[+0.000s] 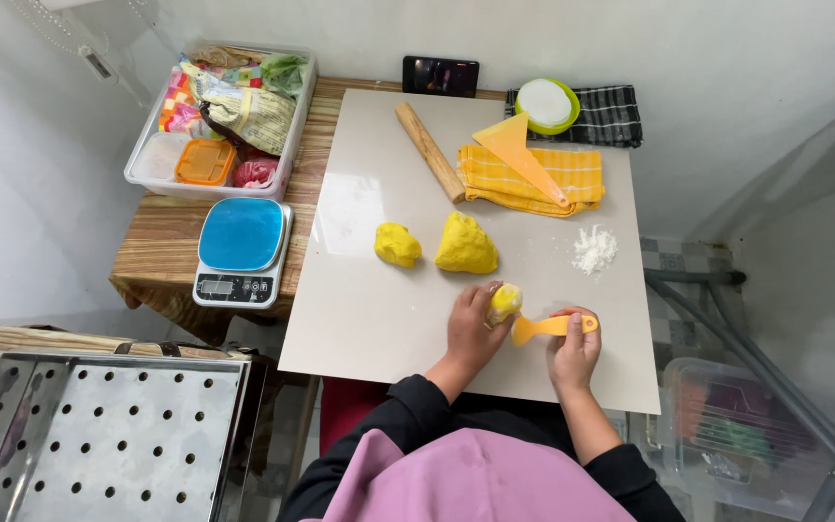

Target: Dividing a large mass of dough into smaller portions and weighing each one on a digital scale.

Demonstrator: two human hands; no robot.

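My left hand [471,329] is curled around a small piece of yellow dough [505,302] at the near edge of a pale work board [369,290]. Beside it, my right hand [575,350] grips a small orange plastic scraper [543,327], whose blade touches the dough piece. Two more yellow dough lumps lie further up the board: a small one [397,244] and a larger one [466,244]. A little pile of white flour [594,249] sits to the right.
A wooden rolling pin [429,151], a yellow cloth [533,180] with an orange triangular scraper [522,155], a green-rimmed white bowl [547,104] and a phone [440,75] are at the back. A blue-topped scale [242,249], a clear bin of packets [224,116] and a perforated metal tray [99,435] stand left.
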